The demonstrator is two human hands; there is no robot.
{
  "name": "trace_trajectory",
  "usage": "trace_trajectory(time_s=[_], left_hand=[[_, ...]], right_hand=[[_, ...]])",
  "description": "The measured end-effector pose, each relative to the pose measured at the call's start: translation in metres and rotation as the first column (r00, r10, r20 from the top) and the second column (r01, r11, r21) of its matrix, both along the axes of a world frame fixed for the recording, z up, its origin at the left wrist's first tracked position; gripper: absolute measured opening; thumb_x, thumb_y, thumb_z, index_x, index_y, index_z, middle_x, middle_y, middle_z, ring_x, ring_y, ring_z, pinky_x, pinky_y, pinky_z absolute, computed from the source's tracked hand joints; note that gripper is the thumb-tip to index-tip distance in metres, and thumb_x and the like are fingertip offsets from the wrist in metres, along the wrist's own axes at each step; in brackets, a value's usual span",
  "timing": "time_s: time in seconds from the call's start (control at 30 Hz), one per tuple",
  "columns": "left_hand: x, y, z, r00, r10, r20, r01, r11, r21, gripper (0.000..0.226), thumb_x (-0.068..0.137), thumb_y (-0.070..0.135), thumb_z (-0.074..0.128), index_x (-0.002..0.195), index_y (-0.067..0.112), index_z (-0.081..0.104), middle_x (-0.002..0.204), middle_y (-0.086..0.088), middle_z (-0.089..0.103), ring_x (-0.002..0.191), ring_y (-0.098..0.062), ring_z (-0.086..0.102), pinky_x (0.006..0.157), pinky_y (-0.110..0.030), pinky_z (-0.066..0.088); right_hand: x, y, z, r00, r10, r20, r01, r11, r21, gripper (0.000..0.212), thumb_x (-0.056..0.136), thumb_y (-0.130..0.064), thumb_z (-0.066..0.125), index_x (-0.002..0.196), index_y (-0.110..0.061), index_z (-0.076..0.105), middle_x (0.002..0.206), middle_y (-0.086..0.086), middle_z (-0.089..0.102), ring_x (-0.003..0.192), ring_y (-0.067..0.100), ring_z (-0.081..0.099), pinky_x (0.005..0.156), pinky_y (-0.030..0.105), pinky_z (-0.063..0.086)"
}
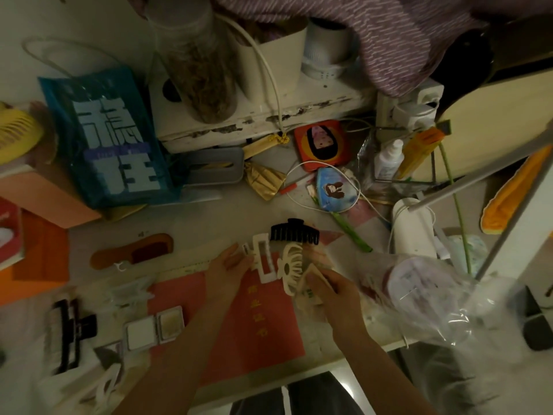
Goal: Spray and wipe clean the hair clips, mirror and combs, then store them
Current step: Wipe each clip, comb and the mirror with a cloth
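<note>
Three clips at centre: a white rectangular clip [264, 259], a cream flower clip [291, 269] and a black claw clip [294, 231], all at the far edge of the red booklet [239, 324], which serves as landmark.
Left hand [229, 272]: fingers fairly straight, tips touching the white rectangular clip's near side; it does not seem to wrap round it.
Right hand [335, 290]: fingers curled, pinching what looks like a folded wipe or packet against the cream flower clip; the blur hides which.
Wooden comb [131, 251]: left of the booklet, lying flat, well apart from both hands.
Spray bottle [388, 158]: far beyond the booklet and to its right, upright among clutter.
Compact mirrors [154, 329]: what may be two small square ones, just beside the booklet's left edge.
Dark clip [70, 333]: farther left of the booklet, near the desk's front.
Step in hand: probably wiping the pale clips.
Doing it well: steady one clip with the left fingers, work the cloth between the teeth, and keep cleaned pieces apart from the comb.
</note>
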State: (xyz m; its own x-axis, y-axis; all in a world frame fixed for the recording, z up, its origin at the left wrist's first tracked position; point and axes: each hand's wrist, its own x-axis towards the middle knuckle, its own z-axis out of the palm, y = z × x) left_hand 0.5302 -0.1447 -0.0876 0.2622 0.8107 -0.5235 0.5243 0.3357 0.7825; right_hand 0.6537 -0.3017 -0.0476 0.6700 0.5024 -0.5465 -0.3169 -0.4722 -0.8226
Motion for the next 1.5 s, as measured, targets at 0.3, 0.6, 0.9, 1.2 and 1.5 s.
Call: trace_trajectory(time_s=[0.3,0.6,0.9,1.2,1.5], left_hand=[[-0.053,-0.022,0.05,0.998,0.056,-0.031,-0.048,0.973,0.225,0.041,0.082,0.012,0.07,0.122,0.007,0.06,0.117,-0.003,0.062,0.109,-0.018,0.057,0.093,-0.024,0.043],[-0.145,-0.031,0.092,0.967,0.253,-0.039,-0.229,0.922,0.312,0.04,0.081,0.018,0.073,0.119,0.012,0.061,0.12,-0.001,0.059,0.112,-0.014,0.053,0.097,-0.033,0.043],[-0.233,-0.003,0.093,0.937,0.344,-0.06,-0.312,0.902,0.297,0.051,0.078,0.03,0.075,0.123,0.015,0.056,0.114,0.005,0.052,0.103,-0.01,0.052,0.074,-0.007,0.042],[-0.327,0.063,0.068,0.981,0.13,-0.142,-0.088,0.959,0.268,0.058,0.077,0.018,0.077,0.129,0.013,0.052,0.12,0.004,0.052,0.106,-0.008,0.045,0.082,-0.017,0.033],[-0.366,0.09,0.042,0.993,-0.025,-0.119,0.035,0.996,0.082,0.063,0.075,0.02,0.078,0.131,0.014,0.05,0.121,0.004,0.056,0.117,-0.019,0.052,0.091,-0.021,0.039]], right_hand=[[-0.02,0.018,0.039,0.965,0.217,0.15,-0.236,0.963,0.127,0.016,0.089,-0.005,0.061,0.074,-0.005,0.066,0.065,0.005,0.061,0.054,-0.003,0.054,0.053,0.009,0.042],[-0.077,0.052,0.067,0.864,0.456,0.216,-0.489,0.862,0.135,0.015,0.089,-0.025,0.063,0.08,-0.02,0.074,0.075,0.001,0.07,0.072,0.018,0.066,0.064,0.03,0.05],[-0.147,0.089,0.07,0.814,0.536,0.224,-0.569,0.814,0.116,0.009,0.087,-0.022,0.066,0.084,-0.02,0.074,0.076,-0.002,0.072,0.073,0.018,0.069,0.059,0.031,0.054],[-0.247,0.138,0.043,0.872,0.434,0.226,-0.451,0.892,0.025,0.014,0.087,-0.017,0.065,0.074,-0.017,0.07,0.067,0.003,0.068,0.067,0.022,0.066,0.06,0.034,0.051],[-0.322,0.152,0.04,0.949,0.297,0.111,-0.293,0.955,-0.05,0.009,0.088,-0.015,0.064,0.084,-0.021,0.068,0.082,-0.003,0.068,0.078,0.017,0.064,0.07,0.03,0.053]])
